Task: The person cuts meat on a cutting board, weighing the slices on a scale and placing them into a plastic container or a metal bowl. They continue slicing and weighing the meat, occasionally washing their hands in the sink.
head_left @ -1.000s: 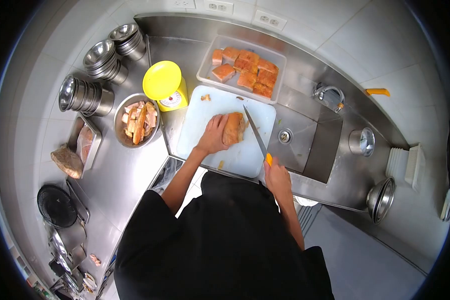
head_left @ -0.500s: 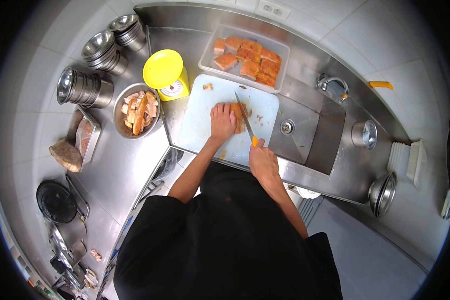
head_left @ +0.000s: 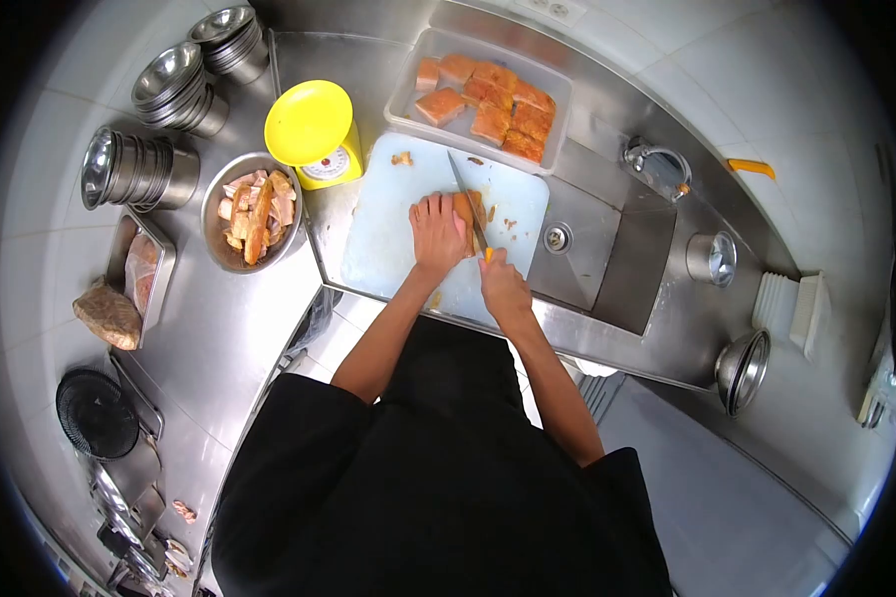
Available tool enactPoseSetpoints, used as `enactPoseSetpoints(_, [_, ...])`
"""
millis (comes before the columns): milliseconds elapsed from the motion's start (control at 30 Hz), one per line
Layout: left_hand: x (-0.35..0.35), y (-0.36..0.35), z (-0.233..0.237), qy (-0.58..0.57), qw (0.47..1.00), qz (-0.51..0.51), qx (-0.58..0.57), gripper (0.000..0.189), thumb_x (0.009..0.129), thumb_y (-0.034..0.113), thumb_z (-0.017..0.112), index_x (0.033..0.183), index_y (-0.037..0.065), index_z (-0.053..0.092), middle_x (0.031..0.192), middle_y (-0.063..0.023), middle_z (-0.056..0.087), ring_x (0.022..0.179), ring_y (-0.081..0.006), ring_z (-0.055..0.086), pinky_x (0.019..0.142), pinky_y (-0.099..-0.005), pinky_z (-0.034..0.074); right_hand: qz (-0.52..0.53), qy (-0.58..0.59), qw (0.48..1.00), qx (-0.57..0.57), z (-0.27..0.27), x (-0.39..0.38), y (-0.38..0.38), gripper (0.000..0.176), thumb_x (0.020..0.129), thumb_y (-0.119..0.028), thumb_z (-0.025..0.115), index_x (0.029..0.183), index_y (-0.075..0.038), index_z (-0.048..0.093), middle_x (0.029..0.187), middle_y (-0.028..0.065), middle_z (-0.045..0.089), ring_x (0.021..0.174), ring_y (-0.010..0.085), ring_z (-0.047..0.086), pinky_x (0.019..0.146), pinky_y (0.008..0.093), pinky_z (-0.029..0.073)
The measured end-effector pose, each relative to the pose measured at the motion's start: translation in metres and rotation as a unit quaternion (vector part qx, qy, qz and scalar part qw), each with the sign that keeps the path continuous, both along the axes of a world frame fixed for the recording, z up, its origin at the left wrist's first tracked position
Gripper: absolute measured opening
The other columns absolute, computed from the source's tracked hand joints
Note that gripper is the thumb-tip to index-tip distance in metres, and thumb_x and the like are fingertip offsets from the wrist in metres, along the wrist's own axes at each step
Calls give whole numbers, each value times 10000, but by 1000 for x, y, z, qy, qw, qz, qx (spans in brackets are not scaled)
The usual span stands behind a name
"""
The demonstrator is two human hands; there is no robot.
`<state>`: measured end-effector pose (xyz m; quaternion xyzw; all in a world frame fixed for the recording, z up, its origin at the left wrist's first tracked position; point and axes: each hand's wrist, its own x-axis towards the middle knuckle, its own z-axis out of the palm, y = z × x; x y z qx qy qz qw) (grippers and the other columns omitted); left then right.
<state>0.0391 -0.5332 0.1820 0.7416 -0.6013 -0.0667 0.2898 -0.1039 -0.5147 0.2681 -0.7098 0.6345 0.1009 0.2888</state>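
On a pale blue cutting board (head_left: 383,224), my left hand (head_left: 440,232) presses down on a brown-topped piece of pork belly (head_left: 461,207), fingers together and pointing away from me. My right hand (head_left: 506,289) is closed round the orange handle of a long knife (head_left: 467,197). The blade lies across the pork in this view, just right of my left fingers, its tip toward the far side of the board. Small brown scraps (head_left: 401,158) are scattered over the board.
Behind the board stands a clear plastic tub (head_left: 405,99) with several pork blocks. To the left are a yellow scale (head_left: 311,124) and a steel bowl (head_left: 216,244) of meat strips. A sink (head_left: 582,259) with a faucet (head_left: 657,159) lies right. Stacked steel containers (head_left: 194,174) line the left wall.
The view has shifted, so everything appears farther left and up. Against the board, the knife and my right hand have slid forward and slightly left. My left hand stays on the pork.
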Motion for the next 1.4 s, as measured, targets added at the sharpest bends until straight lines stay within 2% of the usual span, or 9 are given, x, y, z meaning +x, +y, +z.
enactPoseSetpoints(100, [5,-12,-5,-6,1000,5,-11,372,868,188,582,1203,24,584,1161,-154,568,1148,-341,505,1047,-528,343,-21,55,996,67,57,-16,33,413,1072,-389,468,1147,17,469,946,300,701,940,505,688,829,576,552])
enactPoseSetpoints(300, [10,-5,1,17,999,-24,20,342,857,174,576,1164,26,583,1123,-149,562,1119,-337,512,1017,-520,359,-38,-13,999,9,-60,-14,26,431,1053,-395,508,1176,12,438,978,312,701,956,488,697,831,562,567])
enactPoseSetpoints(467, [8,-2,2,19,1000,-4,-8,346,888,185,566,1192,19,563,1148,-165,557,1101,-353,529,975,-507,406,-24,-7,1000,7,-63,-21,-16,496,1028,-432,554,1222,16,468,988,317,699,963,496,687,861,576,548])
enactPoseSetpoints(667, [41,44,8,115,973,25,200,639,919,376,667,1368,-27,459,1272,-248,500,1196,-431,503,970,-548,479,14,-4,999,-41,-25,-74,3,530,1016,-485,553,1196,13,527,982,320,687,972,496,678,861,567,543])
enactPoseSetpoints(800, [80,89,58,82,963,-95,239,1053,754,356,858,1570,40,273,1477,-261,392,1326,-469,440,1069,-559,452,-15,-6,999,-34,-21,-99,46,538,1021,-493,540,1202,13,523,981,341,683,966,534,663,840,609,522])
enactPoseSetpoints(1000, [76,35,43,-152,911,-382,42,1117,645,339,897,1561,87,310,1502,-182,412,1381,-436,394,1196,-538,297,-9,-5,999,-30,-41,-100,68,537,1021,-499,535,1169,17,515,937,345,683,904,528,678,792,603,544])
enactPoseSetpoints(1100, [73,25,26,-62,915,-345,198,1084,604,349,919,1507,95,376,1496,-203,409,1384,-409,397,1192,-511,303,-17,-15,999,-43,-39,-96,66,503,1023,-470,540,1155,14,517,928,347,682,903,525,680,795,604,545])
enactPoseSetpoints(1200, [54,45,6,56,984,-143,94,1016,623,362,916,1467,67,433,1466,-209,434,1355,-415,410,1165,-521,322,-20,13,999,-34,-19,-81,64,457,1033,-426,526,1163,13,520,955,328,688,918,495,695,806,574,562])
enactPoseSetpoints(1400, [58,67,-1,190,979,15,-69,622,869,183,738,1403,10,471,1326,-218,480,1235,-425,445,1083,-522,382,-3,63,993,-100,51,-42,83,375,1039,-343,521,1089,29,519,811,262,714,803,449,724,749,544,585])
